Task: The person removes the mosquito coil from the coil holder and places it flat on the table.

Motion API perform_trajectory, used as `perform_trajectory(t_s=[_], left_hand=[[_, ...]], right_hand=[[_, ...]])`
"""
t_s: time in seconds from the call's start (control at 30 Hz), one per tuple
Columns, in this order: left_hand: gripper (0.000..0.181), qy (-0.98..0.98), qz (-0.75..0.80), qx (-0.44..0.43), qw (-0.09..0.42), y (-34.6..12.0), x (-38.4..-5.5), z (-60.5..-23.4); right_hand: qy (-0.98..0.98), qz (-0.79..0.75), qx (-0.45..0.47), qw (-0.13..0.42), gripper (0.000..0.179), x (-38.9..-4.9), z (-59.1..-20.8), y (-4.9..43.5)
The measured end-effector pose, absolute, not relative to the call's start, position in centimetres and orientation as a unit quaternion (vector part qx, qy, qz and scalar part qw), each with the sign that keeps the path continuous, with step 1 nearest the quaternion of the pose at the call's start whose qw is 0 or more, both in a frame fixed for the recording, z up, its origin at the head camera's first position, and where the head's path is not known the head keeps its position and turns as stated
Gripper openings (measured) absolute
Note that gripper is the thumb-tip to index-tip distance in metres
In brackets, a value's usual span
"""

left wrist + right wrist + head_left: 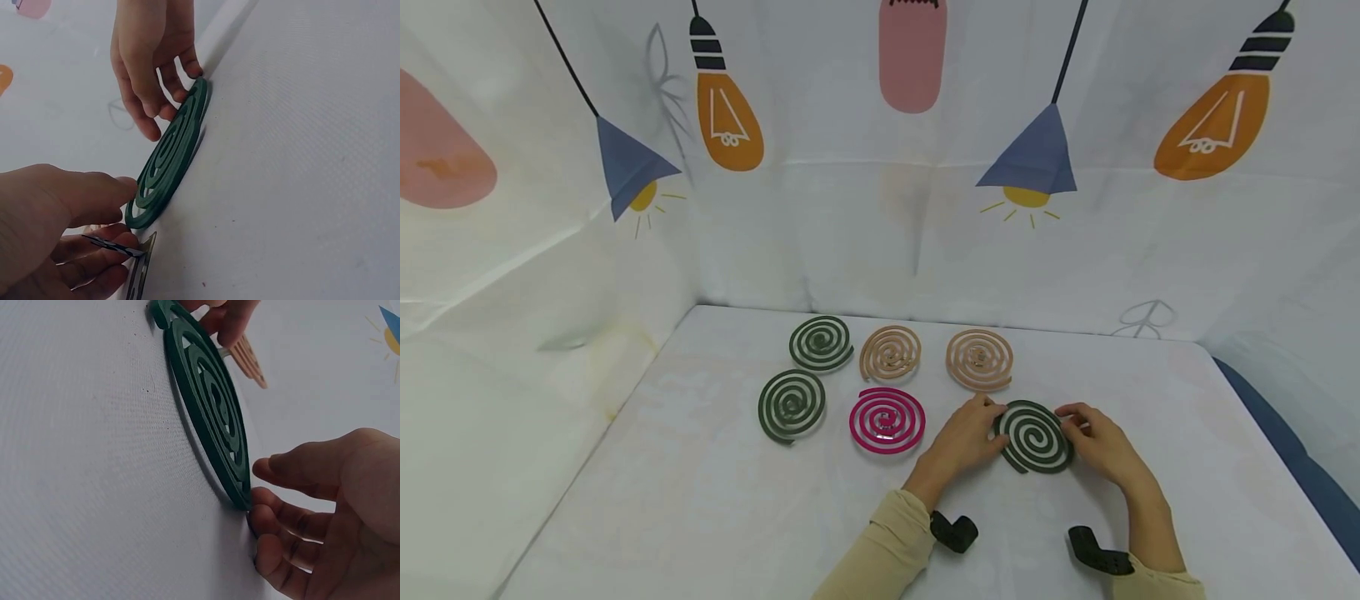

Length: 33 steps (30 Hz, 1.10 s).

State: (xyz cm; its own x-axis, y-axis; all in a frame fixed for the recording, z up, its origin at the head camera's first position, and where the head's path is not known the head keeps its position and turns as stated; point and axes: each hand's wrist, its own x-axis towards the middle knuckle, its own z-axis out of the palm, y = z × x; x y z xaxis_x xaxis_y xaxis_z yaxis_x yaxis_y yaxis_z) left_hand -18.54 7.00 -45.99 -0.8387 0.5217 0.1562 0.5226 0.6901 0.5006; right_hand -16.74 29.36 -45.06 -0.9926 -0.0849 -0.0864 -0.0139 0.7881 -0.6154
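Observation:
A dark green mosquito coil (pixel 1037 437) lies between my two hands, low over the white table. My left hand (pixel 964 437) pinches its left edge, the thumb (pixel 119 190) on the upper face. Across from it, my right hand (pixel 1099 442) holds the right edge lightly between thumb and fingers (pixel 265 519). Below the left thumb, a thin bent metal piece (pixel 139 259) shows by the fingers; I cannot tell whether they hold it. Left of the hands lies a magenta coil (pixel 887 421), and just beyond them a tan coil (pixel 980 360).
Another tan coil (pixel 890 353) and two dark green coils (pixel 821 343) (pixel 792 406) lie farther left on the table (pixel 685 500). A white printed cloth (pixel 850 225) rises along the table's back edge. Black bands (pixel 953 532) sit at the wrists.

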Motion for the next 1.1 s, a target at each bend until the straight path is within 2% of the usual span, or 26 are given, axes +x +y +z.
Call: perform_trajectory(t_s=[0.5, 0.9, 1.1], left_hand=[[0.030, -0.922, -0.290, -0.255, -0.016, 6.7, -18.9, -45.4], [0.023, -0.904, -0.352, -0.241, 0.027, 5.3, -20.0, -44.7], [0.023, -0.905, -0.349, -0.241, 0.045, 4.8, -20.4, -44.6]], right_hand=[[0.944, -0.324, -0.011, 0.066, 0.033, -16.8, -45.1, 29.3], [0.947, -0.319, -0.037, -0.018, 0.031, -17.0, -45.1, 28.6], [0.938, -0.343, -0.042, -0.040, 0.031, -17.1, -44.9, 27.9]])
